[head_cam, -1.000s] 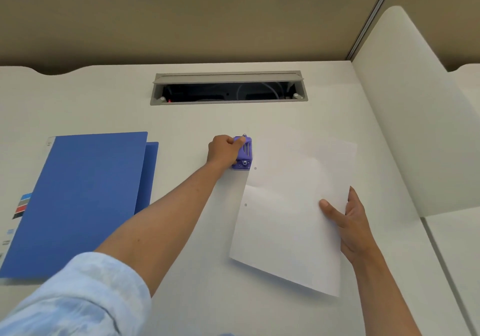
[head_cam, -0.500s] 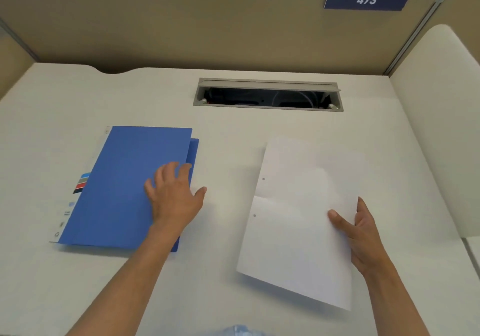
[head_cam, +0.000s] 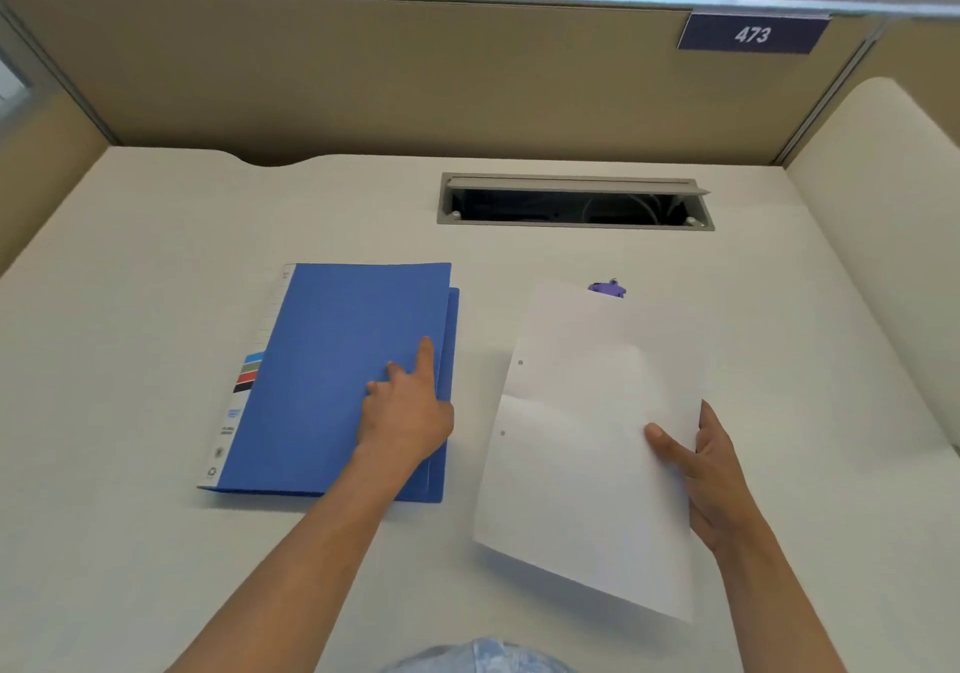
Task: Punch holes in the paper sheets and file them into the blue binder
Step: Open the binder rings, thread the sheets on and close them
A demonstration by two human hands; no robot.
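Observation:
The blue binder (head_cam: 332,376) lies closed on the white desk, spine with a coloured label to the left. My left hand (head_cam: 408,407) rests on its cover near the right edge, index finger stretched out, the thumb hidden at the cover's edge. My right hand (head_cam: 701,469) holds white paper sheets (head_cam: 587,443) by their right edge, lifted slightly off the desk; two punched holes show along the left edge. The purple hole punch (head_cam: 608,288) peeks out behind the paper's top edge, mostly hidden.
A grey cable slot (head_cam: 574,203) is open in the desk at the back. Beige partition walls enclose the back and left. A white curved divider (head_cam: 883,235) stands on the right. A sign reading 473 hangs on the partition.
My left hand let go of the purple punch, moved left onto the binder, and has slid toward the cover's right edge. My right hand keeps holding the paper. The view tilted up.

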